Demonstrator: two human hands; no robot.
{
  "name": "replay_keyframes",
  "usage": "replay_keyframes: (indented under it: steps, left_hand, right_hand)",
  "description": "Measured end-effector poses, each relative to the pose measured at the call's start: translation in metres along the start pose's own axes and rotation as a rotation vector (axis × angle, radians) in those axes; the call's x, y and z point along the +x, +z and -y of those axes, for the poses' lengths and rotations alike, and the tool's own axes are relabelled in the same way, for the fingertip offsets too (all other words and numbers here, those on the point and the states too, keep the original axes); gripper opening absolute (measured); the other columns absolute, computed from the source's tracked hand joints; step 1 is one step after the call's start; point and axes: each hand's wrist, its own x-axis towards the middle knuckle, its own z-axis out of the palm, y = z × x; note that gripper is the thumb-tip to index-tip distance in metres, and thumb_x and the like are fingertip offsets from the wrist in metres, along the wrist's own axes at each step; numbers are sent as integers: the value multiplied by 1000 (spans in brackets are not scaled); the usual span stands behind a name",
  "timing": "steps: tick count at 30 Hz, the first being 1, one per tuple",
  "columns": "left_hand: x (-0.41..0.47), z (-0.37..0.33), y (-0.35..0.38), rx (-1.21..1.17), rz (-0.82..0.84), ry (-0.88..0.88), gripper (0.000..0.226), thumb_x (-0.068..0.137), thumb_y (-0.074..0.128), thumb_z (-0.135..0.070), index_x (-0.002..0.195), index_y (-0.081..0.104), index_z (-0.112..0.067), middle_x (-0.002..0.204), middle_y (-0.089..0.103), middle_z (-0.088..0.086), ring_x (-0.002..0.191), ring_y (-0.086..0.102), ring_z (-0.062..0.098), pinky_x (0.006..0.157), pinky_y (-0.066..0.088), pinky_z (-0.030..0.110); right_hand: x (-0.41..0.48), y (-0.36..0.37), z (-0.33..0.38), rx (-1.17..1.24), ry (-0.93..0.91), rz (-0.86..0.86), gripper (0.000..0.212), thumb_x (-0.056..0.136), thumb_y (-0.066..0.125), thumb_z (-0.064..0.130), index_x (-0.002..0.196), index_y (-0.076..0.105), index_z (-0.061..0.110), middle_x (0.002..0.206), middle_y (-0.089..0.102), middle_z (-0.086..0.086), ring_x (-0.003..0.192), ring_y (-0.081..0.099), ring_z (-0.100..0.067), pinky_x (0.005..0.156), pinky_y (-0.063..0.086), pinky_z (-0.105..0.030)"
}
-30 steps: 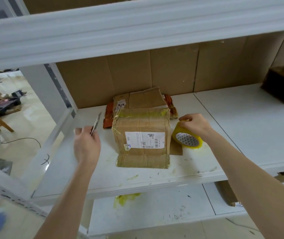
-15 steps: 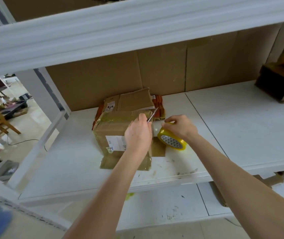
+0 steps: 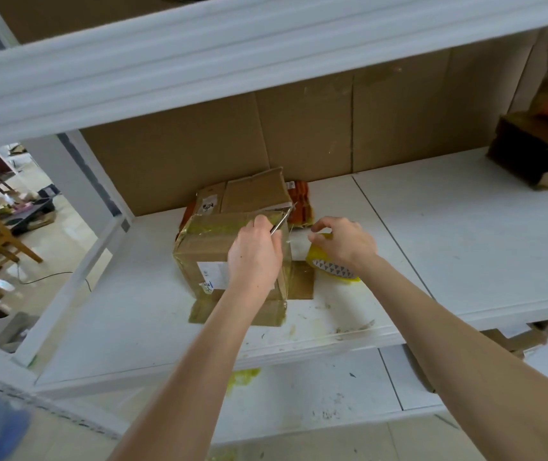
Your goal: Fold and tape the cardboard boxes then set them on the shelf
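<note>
The cardboard box [image 3: 206,247] stands on the white shelf [image 3: 448,247], toward its left end, in front of a flattened carton [image 3: 252,191] lying against the back panel. The box's top seam is covered in yellowish tape. Its lower flaps lie splayed flat on the shelf at the front and right. The left hand [image 3: 254,257] is closed around a thin metal blade [image 3: 280,222], whose tip is at the box's upper right corner, where a strip of tape runs off toward the roll. The right hand [image 3: 345,244] is curled over the yellow tape roll [image 3: 332,272], just beside the box. Judgement: the box is probably light and fairly stiff, though its walls could dent under pressure and the taped faces may be slick. It is best held with a palm on each of two opposite bare side walls, clear of the loose bottom flaps.
</note>
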Motion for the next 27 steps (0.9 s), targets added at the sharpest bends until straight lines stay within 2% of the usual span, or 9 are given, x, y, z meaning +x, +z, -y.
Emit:
replay_keyframes:
  steps: [3,5,9,12,14,19,23,25,27]
  left_hand:
    - [-6,-1,-11,81,-133,126,15,96,51,-30,95,58,-17,75,56,-5,63,48,12,48,27,21]
    - [-10,-3,-14,149,-93,159,17,97,51,-31,97,62,-18,71,54,-6,57,49,13,45,24,21]
    - [-10,-11,-13,276,116,101,27,96,48,-13,119,60,-18,83,54,2,66,46,19,53,35,27]
    - [-9,-13,-14,297,169,96,38,95,48,-7,129,53,-21,84,60,5,67,48,21,56,39,30]
    - [-8,-14,-15,307,175,106,37,95,49,-7,128,55,-22,85,60,4,67,47,19,55,36,28]
    - [-4,-21,-15,356,221,98,33,94,51,-10,125,59,-21,104,66,7,71,45,18,56,36,27]
    - [-4,-25,-16,418,259,102,39,88,54,0,124,60,-17,102,66,9,70,46,19,55,37,28]
    - [-3,-26,-15,433,250,106,38,89,55,-2,124,60,-16,101,66,9,68,46,19,51,34,26]
    - [-3,-25,-14,428,241,103,38,90,55,-3,125,59,-16,103,66,9,71,48,19,53,36,27]
  right_hand:
    - [-2,5,1,4,4,-40,18,94,48,50,102,61,40,107,67,2,94,60,-21,76,54,-36]
    - [-3,6,2,15,16,-66,17,94,48,48,99,61,40,104,67,2,91,60,-21,76,54,-36]
    - [-4,6,6,25,54,-69,14,94,49,48,93,60,40,103,67,1,90,60,-22,72,51,-32]
    - [-5,6,9,23,93,-59,11,93,51,47,88,58,40,102,65,1,89,61,-23,69,50,-31]
    - [-6,5,10,9,101,-65,12,93,51,46,89,60,39,102,65,1,87,61,-24,65,46,-29]
    - [-11,4,14,-39,75,-108,17,94,48,39,95,64,35,96,66,0,83,61,-24,64,45,-29]
    - [-12,1,20,-67,69,-125,18,92,47,37,94,65,34,92,66,1,83,61,-25,62,41,-29]
    - [-13,-1,21,-73,68,-135,18,92,48,37,92,65,34,89,66,2,81,61,-24,62,42,-29]
    - [-15,-4,20,-61,63,-128,18,92,48,37,92,65,34,88,66,3,80,61,-22,62,43,-28]
